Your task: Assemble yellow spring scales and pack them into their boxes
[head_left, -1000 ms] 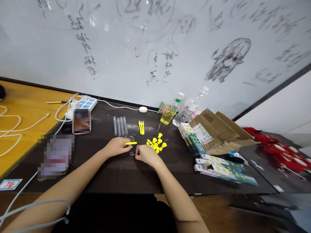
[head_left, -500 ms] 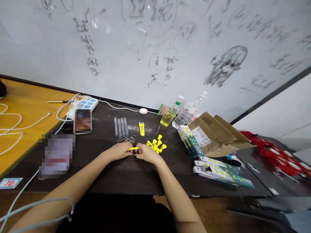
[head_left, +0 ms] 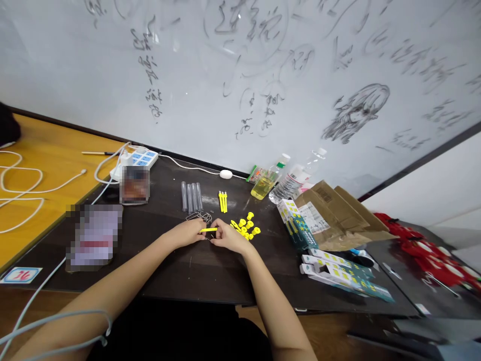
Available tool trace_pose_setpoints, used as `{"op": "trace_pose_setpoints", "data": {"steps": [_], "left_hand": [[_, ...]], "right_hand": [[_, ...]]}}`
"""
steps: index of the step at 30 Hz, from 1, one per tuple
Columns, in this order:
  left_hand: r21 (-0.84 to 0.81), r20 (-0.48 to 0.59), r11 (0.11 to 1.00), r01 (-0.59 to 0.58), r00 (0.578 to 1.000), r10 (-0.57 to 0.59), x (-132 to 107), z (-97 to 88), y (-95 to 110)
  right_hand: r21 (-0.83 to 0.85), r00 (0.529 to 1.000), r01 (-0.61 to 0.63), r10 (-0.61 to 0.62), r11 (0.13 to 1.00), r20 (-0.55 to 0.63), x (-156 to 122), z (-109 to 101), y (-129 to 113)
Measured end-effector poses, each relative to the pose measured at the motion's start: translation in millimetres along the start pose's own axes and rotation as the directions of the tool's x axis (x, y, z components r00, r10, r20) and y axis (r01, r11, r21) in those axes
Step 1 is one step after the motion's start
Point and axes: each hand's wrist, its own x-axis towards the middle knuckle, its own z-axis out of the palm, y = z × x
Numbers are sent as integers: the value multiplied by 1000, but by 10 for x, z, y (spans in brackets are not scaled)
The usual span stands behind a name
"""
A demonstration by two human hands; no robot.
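My left hand (head_left: 188,233) and my right hand (head_left: 228,236) meet over the dark table (head_left: 180,271). Between their pinched fingertips lies a thin yellow stick (head_left: 208,230), held level. A small wire piece pokes out below my right fingers; what else they hold I cannot make out. Just behind the hands lie several wire clips (head_left: 199,217). A heap of small yellow caps (head_left: 246,228) sits right of my right hand. Farther back are clear tubes (head_left: 191,195) and yellow sticks (head_left: 223,200) side by side.
Green and yellow packets (head_left: 343,271) and a brown cardboard box (head_left: 338,213) lie to the right, with two bottles (head_left: 280,178) by the whiteboard. A power strip (head_left: 135,159) and white cables (head_left: 22,188) are at left. Red items (head_left: 424,245) lie far right.
My right hand has moved left to meet the left hand at the yellow stick. The view has shifted slightly, so everything sits a little further right and nearer.
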Motion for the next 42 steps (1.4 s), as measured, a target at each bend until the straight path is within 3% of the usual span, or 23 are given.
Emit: {"op": "trace_pose_setpoints", "data": {"steps": [7,10,14,20,26,29,32,37,42], "left_hand": [[37,-67,999,24,998,-21,15,22,-6],[-96,-215,995,-1,976,-19,58,-6,-4],[-354,-346,935,-25,932,-106,92,-40,41],[-514,-339,856,-58,930,-140,101,26,31],[-593,-315,800,-94,941,-123,115,25,18],[-549,-332,834,-62,931,-149,106,7,23],[-438,-383,899,-15,908,-171,84,-10,25],[-269,-281,963,21,955,-99,40,-24,52],[-118,-256,991,65,962,-94,9,-43,104]], "right_hand": [[32,996,25,-22,999,-83,56,68,60],[224,989,25,9,974,-149,92,76,64],[454,995,5,38,891,-87,101,98,-21],[531,995,98,-74,842,-67,144,266,-69],[496,966,174,-48,851,-256,150,249,-63],[479,966,164,-41,862,-257,151,222,-56],[573,973,159,-28,804,-230,166,209,-32],[656,938,210,40,725,-345,173,141,-14],[629,883,306,35,715,-468,171,98,18]]}}
